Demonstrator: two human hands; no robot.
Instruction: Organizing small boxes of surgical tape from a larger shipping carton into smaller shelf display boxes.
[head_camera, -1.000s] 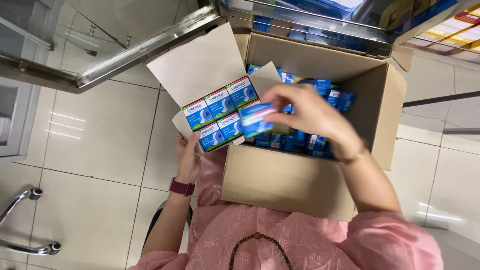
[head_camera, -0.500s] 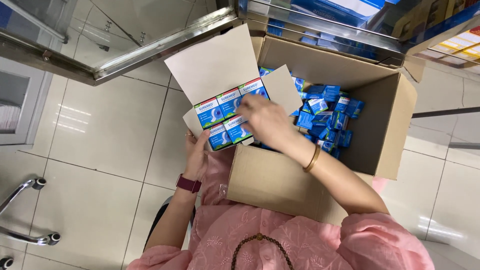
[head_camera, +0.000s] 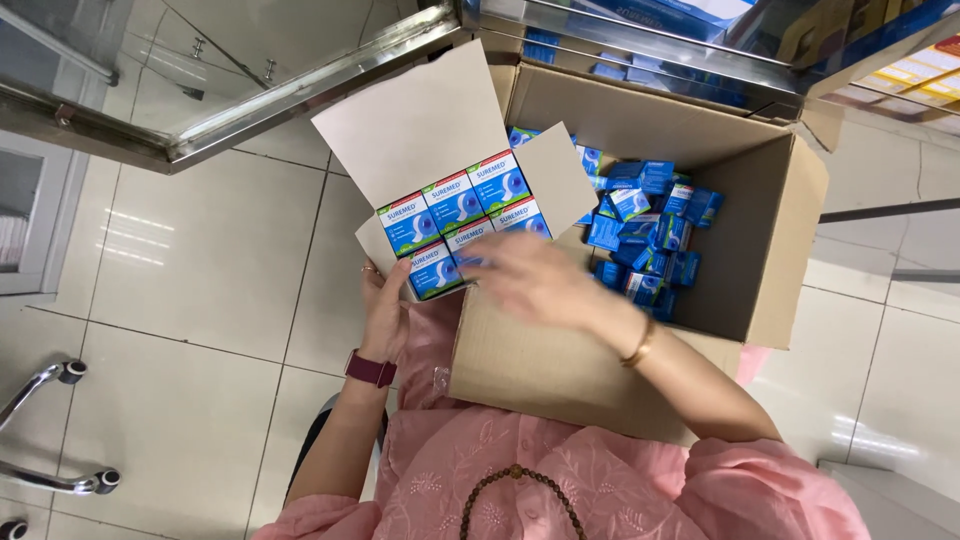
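My left hand (head_camera: 383, 305) holds up a small white carton (head_camera: 420, 130) from below, its lid flaps open. Inside it stand two rows of little blue, white and green boxes (head_camera: 455, 200). My right hand (head_camera: 535, 280) is blurred in motion over the carton's near right corner, fingers spread over the little boxes; I cannot tell whether it grips one. Behind it sits a large brown cardboard box (head_camera: 560, 365) on my lap, with several loose blue boxes (head_camera: 645, 235) piled inside.
A steel-framed glass counter (head_camera: 300, 90) runs along the top left. Shelves with blue and yellow packs (head_camera: 900, 50) are at the top right. White floor tiles (head_camera: 180, 300) lie below, with a chrome rail (head_camera: 45, 480) at the bottom left.
My right hand has drawn back from the big box's loose pile to the small carton's near edge. The small carton now shows more little boxes in its rows.
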